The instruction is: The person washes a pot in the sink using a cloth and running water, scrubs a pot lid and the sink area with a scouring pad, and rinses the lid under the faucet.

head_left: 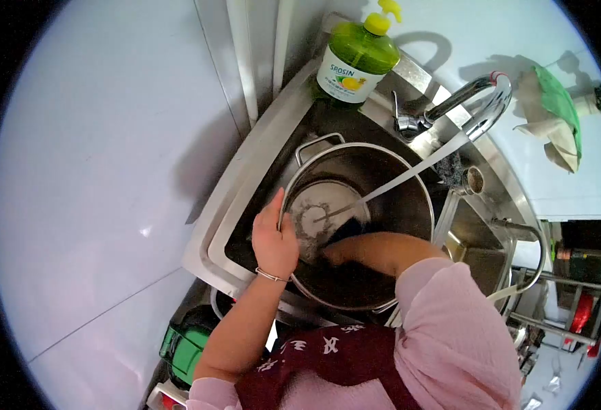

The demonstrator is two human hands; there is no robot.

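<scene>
A large steel pot stands in the sink basin, tilted slightly toward me, with shallow water in its bottom. My left hand is closed on the pot's left rim, thumb and fingers on either side of the wall. My right hand reaches down inside the pot to the bottom, near the water. Its fingers look curled but are dim, and what they hold cannot be made out. A dark patch lies beside them, scrubber or shadow. Water runs from the faucet into the pot.
A green pump bottle of dish soap stands on the sink's back corner. A dark scouring pad and a small round container sit on the ledge. To the right is a second basin. A green bin is below left.
</scene>
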